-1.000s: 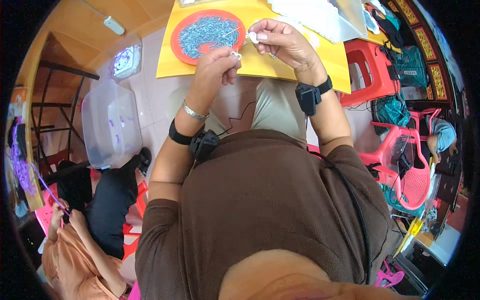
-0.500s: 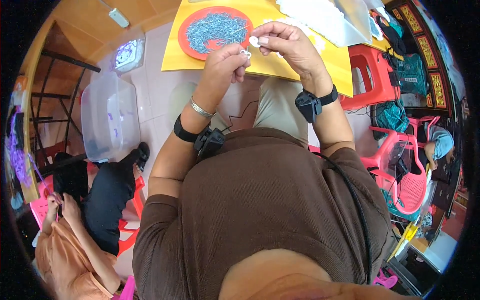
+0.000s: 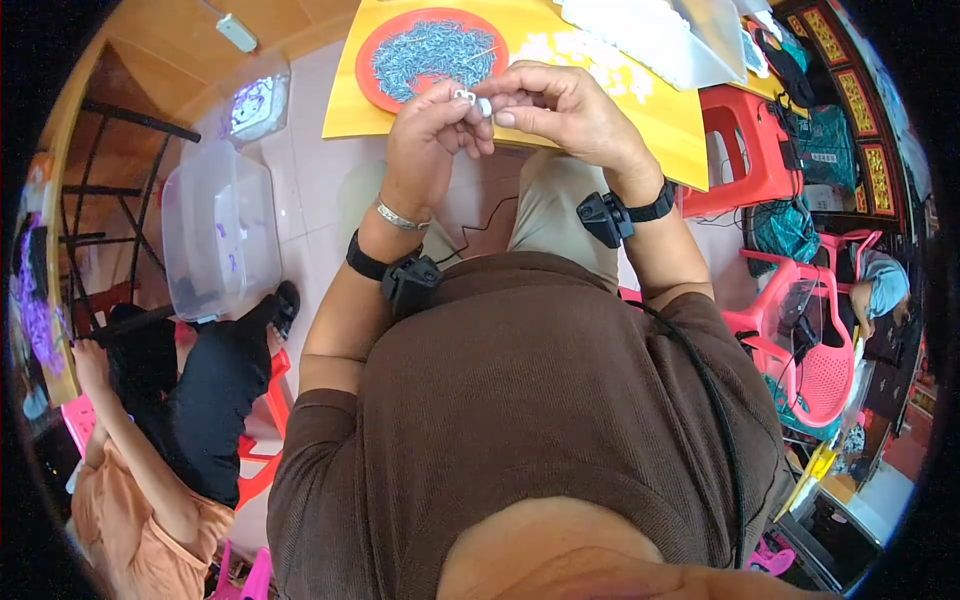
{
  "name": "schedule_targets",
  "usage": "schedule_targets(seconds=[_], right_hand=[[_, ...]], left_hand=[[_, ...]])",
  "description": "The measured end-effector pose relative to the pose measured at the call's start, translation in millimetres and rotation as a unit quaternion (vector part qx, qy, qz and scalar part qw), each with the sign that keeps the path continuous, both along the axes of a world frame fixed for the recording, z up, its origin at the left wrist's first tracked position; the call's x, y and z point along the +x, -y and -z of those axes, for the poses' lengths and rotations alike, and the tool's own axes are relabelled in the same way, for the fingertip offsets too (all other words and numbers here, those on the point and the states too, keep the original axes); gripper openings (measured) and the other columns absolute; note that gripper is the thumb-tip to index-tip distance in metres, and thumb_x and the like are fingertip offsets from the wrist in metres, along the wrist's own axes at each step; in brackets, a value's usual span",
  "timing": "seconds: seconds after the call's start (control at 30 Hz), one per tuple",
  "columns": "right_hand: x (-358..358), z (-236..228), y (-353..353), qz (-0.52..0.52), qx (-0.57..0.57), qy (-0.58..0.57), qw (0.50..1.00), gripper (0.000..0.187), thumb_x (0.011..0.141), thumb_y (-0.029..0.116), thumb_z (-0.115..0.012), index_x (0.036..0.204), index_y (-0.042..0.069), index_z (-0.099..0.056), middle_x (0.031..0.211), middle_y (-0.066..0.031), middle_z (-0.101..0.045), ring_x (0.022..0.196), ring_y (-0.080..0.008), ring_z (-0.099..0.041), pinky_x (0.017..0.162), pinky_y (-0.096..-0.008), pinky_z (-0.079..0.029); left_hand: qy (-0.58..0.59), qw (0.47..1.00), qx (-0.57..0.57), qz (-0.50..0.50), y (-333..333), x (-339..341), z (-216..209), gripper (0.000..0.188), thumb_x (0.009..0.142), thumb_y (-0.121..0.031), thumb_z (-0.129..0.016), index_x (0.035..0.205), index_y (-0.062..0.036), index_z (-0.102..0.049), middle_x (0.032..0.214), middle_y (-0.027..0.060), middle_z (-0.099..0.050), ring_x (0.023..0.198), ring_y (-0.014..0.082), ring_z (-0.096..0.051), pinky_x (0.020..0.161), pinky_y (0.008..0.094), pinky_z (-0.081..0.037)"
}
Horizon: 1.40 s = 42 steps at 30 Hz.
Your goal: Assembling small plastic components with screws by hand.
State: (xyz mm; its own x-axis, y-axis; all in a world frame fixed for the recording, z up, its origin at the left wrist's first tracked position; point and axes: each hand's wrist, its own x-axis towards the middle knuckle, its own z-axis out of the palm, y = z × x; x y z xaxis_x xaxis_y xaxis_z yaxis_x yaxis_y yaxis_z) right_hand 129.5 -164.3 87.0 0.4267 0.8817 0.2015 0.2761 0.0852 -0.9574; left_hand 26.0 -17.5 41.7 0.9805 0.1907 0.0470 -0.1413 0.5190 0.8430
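Over the near edge of the yellow table (image 3: 352, 125), my two hands meet fingertip to fingertip. My left hand (image 3: 425, 130) is closed, pinching a small white plastic piece (image 3: 464, 97) with loop-like openings. Against it sits a small round white piece (image 3: 485, 106), which the thumb and fingers of my right hand (image 3: 570, 112) close around. Fingers partly cover both pieces, so I cannot tell whether they are joined. Just beyond my left hand stands a round red tray (image 3: 372, 92) holding a heap of grey metal screws (image 3: 440, 55). Loose white pieces (image 3: 600, 62) lie scattered beyond my right hand.
A clear plastic bin (image 3: 715, 55) with white pieces stands at the table's far right. Beside the table are a red stool (image 3: 735, 150) and pink chairs (image 3: 825, 385). Left, a translucent tub (image 3: 222, 235) is on the floor near a seated person in orange (image 3: 150, 510).
My right hand has brought the round white piece left, against the piece in my left hand. My left hand has shifted slightly left. The seated person's hand has moved up toward the purple material.
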Motion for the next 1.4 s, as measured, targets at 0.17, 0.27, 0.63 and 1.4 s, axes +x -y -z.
schedule_targets(seconds=[0.17,0.27,0.63,1.4], right_hand=[[5,6,-3,-0.055,0.007,-0.084,0.995,0.018,0.084,0.007,-0.061,0.101,0.001,-0.062,0.088,-0.0022,-0.062,0.083,-0.0071,-0.057,0.076,-0.0216,-0.046],[8,11,-5,-0.049,0.012,-0.035,0.998,0.017,0.084,0.009,-0.061,0.099,0.001,-0.062,0.084,-0.0013,-0.062,0.077,-0.0066,-0.057,0.073,-0.0203,-0.046],[22,25,-8,0.075,-0.023,-0.111,0.991,0.017,0.083,0.010,-0.062,0.098,0.001,-0.062,0.080,-0.0014,-0.062,0.066,-0.0051,-0.055,0.063,-0.0176,-0.046],[21,22,-4,0.030,-0.040,-0.098,0.994,0.015,0.082,0.010,-0.062,0.094,0.001,-0.064,0.078,-0.0002,-0.062,0.068,-0.0051,-0.054,0.062,-0.0182,-0.044]], left_hand=[[0.029,0.995,-0.077,0.049,1,1,6,0.018,0.086,-0.017,-0.044,0.078,-0.0028,-0.052,0.070,0.0101,-0.058,0.058,0.0184,-0.057,0.056,0.0249,-0.043],[0.025,0.994,-0.094,0.055,2,1,7,0.018,0.086,-0.017,-0.044,0.077,-0.0032,-0.051,0.070,0.0105,-0.058,0.058,0.0191,-0.057,0.056,0.0250,-0.043],[-0.100,0.988,0.117,-0.028,3,-3,9,0.018,0.085,-0.018,-0.047,0.073,-0.0059,-0.052,0.062,0.0033,-0.054,0.052,0.0111,-0.052,0.049,0.0206,-0.038],[-0.125,0.980,0.153,0.011,8,-5,9,0.017,0.083,-0.021,-0.051,0.071,-0.0084,-0.053,0.059,-0.0013,-0.049,0.051,0.0080,-0.047,0.049,0.0199,-0.034]])
